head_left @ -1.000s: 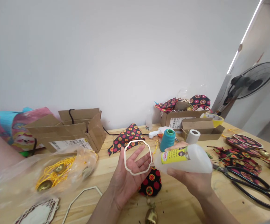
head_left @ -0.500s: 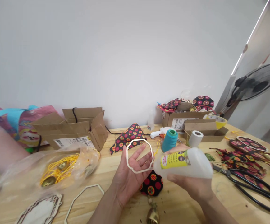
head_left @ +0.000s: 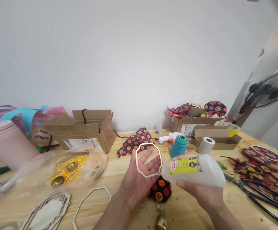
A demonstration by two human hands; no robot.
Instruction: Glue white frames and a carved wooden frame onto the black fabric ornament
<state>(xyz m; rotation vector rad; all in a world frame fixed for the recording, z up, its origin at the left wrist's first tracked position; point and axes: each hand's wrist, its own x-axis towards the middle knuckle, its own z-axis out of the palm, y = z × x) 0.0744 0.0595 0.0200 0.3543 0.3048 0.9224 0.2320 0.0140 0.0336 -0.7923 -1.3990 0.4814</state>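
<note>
Palm up, my left hand point(head_left: 139, 179) holds a thin white scalloped frame point(head_left: 137, 164), its fingers spread behind the ring. My right hand point(head_left: 201, 191) is wrapped round a translucent white bottle point(head_left: 212, 171) with a yellow label. The bottle lies tilted on its side, its narrow end pointing left at the frame's lower right edge. Below the hands a black patterned fabric piece point(head_left: 161, 191) rests on the wooden table point(head_left: 115, 174), with a brass bell point(head_left: 161, 222) beneath it. Behind the frame lies more patterned fabric point(head_left: 137, 139).
A teal thread spool point(head_left: 178, 147), white roll point(head_left: 206, 145) and white glue gun point(head_left: 164, 139) stand behind my hands. Black scissors point(head_left: 256, 191) lie right. Cardboard boxes point(head_left: 81, 132), a plastic bag of yellow cord point(head_left: 38, 169), an octagonal frame point(head_left: 83, 199) and a pink cup point(head_left: 9, 140) are left.
The view has shifted slightly, so everything appears a little further right. My hands keep the same hold on the frame and the bottle.
</note>
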